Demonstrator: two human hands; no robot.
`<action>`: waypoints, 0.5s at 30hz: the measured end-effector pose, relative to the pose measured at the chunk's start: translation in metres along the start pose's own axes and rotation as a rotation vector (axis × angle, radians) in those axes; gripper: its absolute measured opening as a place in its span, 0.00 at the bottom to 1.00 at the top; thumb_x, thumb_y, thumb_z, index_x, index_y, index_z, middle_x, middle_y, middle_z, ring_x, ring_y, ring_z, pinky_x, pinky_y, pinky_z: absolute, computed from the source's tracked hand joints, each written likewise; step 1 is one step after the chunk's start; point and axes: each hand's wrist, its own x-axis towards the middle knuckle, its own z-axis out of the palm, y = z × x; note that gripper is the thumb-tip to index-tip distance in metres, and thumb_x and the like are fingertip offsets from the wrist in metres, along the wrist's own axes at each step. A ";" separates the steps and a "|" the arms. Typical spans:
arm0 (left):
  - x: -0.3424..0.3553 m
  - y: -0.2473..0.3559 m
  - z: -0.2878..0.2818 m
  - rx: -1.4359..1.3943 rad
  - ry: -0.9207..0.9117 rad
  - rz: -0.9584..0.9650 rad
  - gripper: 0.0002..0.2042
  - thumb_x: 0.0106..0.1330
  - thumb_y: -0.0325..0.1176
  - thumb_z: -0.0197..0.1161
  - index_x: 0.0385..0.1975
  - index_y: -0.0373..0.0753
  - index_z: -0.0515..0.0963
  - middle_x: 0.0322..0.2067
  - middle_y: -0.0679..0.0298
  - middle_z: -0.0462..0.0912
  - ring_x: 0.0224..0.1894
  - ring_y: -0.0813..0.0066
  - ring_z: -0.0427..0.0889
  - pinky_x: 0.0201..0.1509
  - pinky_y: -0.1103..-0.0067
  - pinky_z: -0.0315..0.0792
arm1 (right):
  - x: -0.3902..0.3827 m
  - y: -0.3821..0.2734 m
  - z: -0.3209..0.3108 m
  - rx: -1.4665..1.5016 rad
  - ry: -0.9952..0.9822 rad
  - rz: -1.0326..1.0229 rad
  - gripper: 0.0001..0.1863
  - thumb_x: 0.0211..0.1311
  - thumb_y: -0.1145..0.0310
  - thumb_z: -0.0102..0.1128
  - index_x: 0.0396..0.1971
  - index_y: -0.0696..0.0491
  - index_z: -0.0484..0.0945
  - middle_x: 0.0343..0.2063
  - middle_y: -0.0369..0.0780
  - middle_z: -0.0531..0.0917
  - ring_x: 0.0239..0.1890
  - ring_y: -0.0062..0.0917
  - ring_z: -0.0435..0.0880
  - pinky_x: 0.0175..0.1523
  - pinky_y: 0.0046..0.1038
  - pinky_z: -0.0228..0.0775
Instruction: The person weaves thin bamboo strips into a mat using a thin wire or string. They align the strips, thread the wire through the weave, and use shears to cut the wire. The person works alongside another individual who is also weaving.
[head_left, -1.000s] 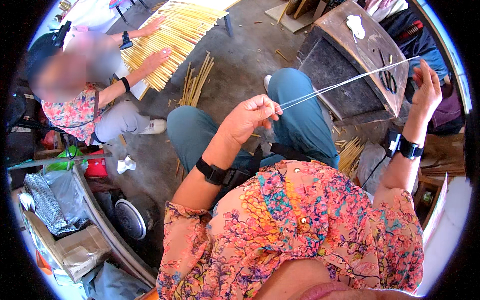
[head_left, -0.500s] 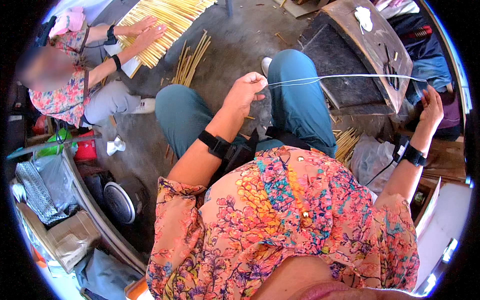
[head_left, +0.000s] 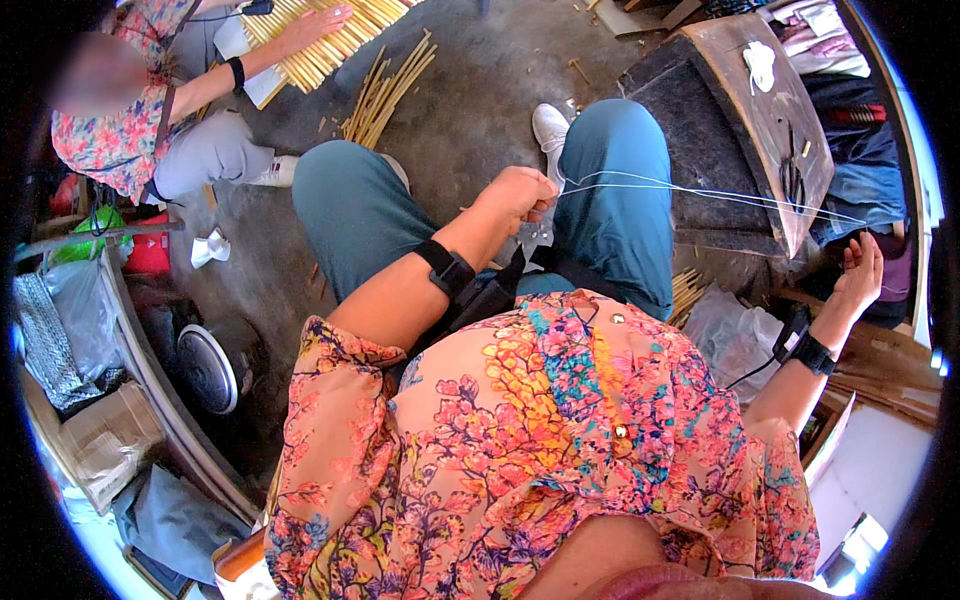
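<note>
A long white string (head_left: 690,189) runs doubled from hand to hand across my right knee. My left hand (head_left: 520,194), in front of my chest between the knees, pinches one end with curled fingers. Far to the right, my right hand (head_left: 858,275) holds the other end between thumb and fingertips, and a thin tail trails beside it. The two strands lie slightly apart in the middle. Beyond the string is a worn wooden bench (head_left: 815,150) bearing dark-handled scissors (head_left: 793,185) and a small bundle of white string (head_left: 760,67).
At the upper left, a co-worker's hand (head_left: 318,32) rests on a row of bamboo sticks (head_left: 345,45). Loose sticks (head_left: 390,95) lie on the floor nearby, more sticks (head_left: 685,292) by my right knee. A plastic bag (head_left: 735,335), round metal lid (head_left: 207,368) and cardboard box (head_left: 110,440) surround me.
My right hand has dropped lower, and my left hand has shifted slightly right and down. The string now slopes down to the right, its strands more separated. One co-worker's hand has moved off the sticks.
</note>
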 end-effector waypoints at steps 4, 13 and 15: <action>0.010 -0.010 0.004 -0.069 -0.069 -0.010 0.04 0.56 0.31 0.60 0.25 0.39 0.75 0.20 0.67 0.74 0.22 0.78 0.70 0.25 0.80 0.65 | -0.013 -0.019 0.015 0.029 0.009 -0.056 0.09 0.53 0.73 0.61 0.35 0.58 0.77 0.31 0.38 0.81 0.30 0.22 0.80 0.32 0.18 0.70; 0.025 -0.011 0.025 -0.171 0.010 -0.023 0.06 0.58 0.34 0.61 0.26 0.39 0.76 0.21 0.68 0.75 0.23 0.79 0.71 0.27 0.81 0.67 | -0.005 -0.010 0.007 0.018 -0.005 0.016 0.10 0.54 0.70 0.61 0.35 0.58 0.77 0.32 0.39 0.81 0.31 0.23 0.80 0.34 0.19 0.70; 0.027 -0.009 0.027 -0.164 -0.001 -0.023 0.06 0.58 0.34 0.60 0.27 0.39 0.77 0.22 0.67 0.76 0.24 0.78 0.72 0.29 0.80 0.68 | -0.013 -0.012 0.010 0.013 -0.029 0.018 0.11 0.54 0.69 0.61 0.36 0.58 0.77 0.33 0.39 0.81 0.32 0.22 0.80 0.34 0.19 0.69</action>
